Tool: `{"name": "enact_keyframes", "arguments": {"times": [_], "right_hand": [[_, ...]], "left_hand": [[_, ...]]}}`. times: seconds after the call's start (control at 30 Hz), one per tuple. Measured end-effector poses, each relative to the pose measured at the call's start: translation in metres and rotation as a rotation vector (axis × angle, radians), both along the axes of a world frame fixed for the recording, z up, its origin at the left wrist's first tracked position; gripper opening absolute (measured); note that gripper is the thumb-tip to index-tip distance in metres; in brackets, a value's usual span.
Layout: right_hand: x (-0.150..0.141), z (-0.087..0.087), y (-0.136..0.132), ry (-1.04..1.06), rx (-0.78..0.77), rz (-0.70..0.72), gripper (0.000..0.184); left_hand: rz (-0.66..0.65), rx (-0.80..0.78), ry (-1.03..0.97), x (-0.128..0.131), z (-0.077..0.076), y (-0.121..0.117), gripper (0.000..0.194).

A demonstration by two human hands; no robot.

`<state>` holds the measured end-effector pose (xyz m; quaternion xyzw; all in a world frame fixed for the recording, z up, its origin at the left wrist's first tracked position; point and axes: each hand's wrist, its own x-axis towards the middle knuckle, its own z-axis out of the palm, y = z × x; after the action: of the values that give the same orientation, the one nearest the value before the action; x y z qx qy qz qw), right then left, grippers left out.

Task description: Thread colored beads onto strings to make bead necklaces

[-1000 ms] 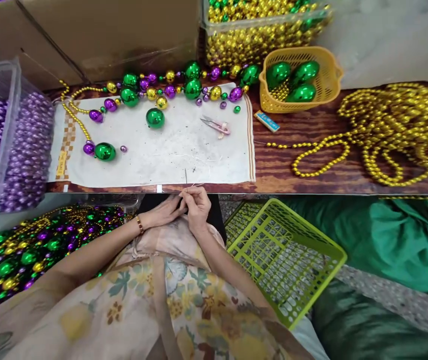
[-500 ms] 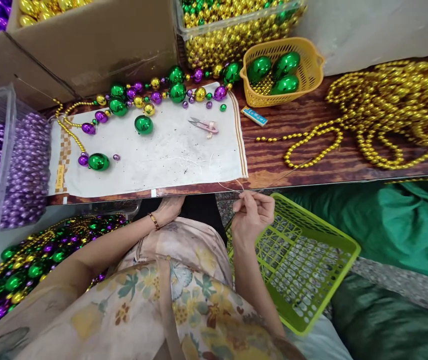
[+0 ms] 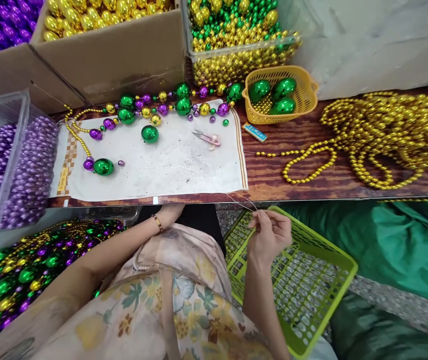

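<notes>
My right hand is closed in a pinch on a thin pale thread, just past the table's front edge and above the green basket. From the pinch, the thread runs back up over the edge toward the white towel. My left hand rests at my lap, its fingers hidden under the table edge. On the towel lie small pink-handled scissors, a large green bead and a string of purple, green and gold beads.
A yellow basket with large green beads stands behind a small blue-and-white packet. Gold bead strands heap at right. Bins of purple beads and gold and green beads border the table. Finished-looking bead strands hang low left.
My hands were together at the table edge; my right hand has moved right, drawing the thread along. My left hand has slipped under the edge. The view has shifted.
</notes>
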<state>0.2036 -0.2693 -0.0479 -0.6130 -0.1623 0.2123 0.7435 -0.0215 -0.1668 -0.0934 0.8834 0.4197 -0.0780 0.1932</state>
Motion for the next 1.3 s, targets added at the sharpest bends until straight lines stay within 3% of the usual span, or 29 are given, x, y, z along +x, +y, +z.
{"name": "enact_keyframes", "arguments": {"times": [0.17, 0.23, 0.3, 0.4, 0.47, 0.63, 0.73, 0.9, 1.07, 1.3], "right_hand": [[0.040, 0.007, -0.029, -0.225, -0.172, 0.065, 0.025], [0.048, 0.007, -0.037, -0.358, -0.254, 0.116, 0.025], [0.045, 0.009, -0.037, -0.467, -0.259, 0.104, 0.024], [0.020, 0.020, -0.018, -0.464, -0.180, 0.131, 0.018], [-0.006, 0.031, 0.001, -0.377, -0.133, 0.283, 0.013], [-0.064, 0.051, 0.038, -0.119, -0.084, 0.621, 0.014], [-0.078, 0.052, 0.045, -0.121, -0.082, 0.727, 0.014], [-0.086, 0.048, 0.047, -0.143, -0.114, 0.760, 0.017], [-0.098, 0.046, 0.048, -0.047, -0.093, 0.798, 0.020], [-0.104, 0.037, 0.038, -0.175, -0.068, 0.849, 0.016]], "left_hand": [[-0.015, -0.166, -0.037, -0.041, 0.041, -0.028, 0.038], [0.032, -0.322, -0.226, -0.052, 0.065, -0.031, 0.038], [0.158, -0.512, -0.527, -0.055, 0.088, -0.027, 0.035], [0.447, -0.808, -1.049, -0.046, 0.113, -0.012, 0.032], [0.584, -0.971, -1.310, -0.037, 0.125, 0.001, 0.037], [0.683, -1.120, -1.565, -0.025, 0.141, 0.026, 0.035], [0.692, -1.039, -1.596, -0.026, 0.142, 0.036, 0.039], [0.689, -0.523, -1.616, -0.025, 0.135, 0.046, 0.039], [0.560, -0.177, -1.502, -0.021, 0.133, 0.046, 0.028], [0.552, 0.040, -1.381, -0.027, 0.133, 0.047, 0.034]]}}
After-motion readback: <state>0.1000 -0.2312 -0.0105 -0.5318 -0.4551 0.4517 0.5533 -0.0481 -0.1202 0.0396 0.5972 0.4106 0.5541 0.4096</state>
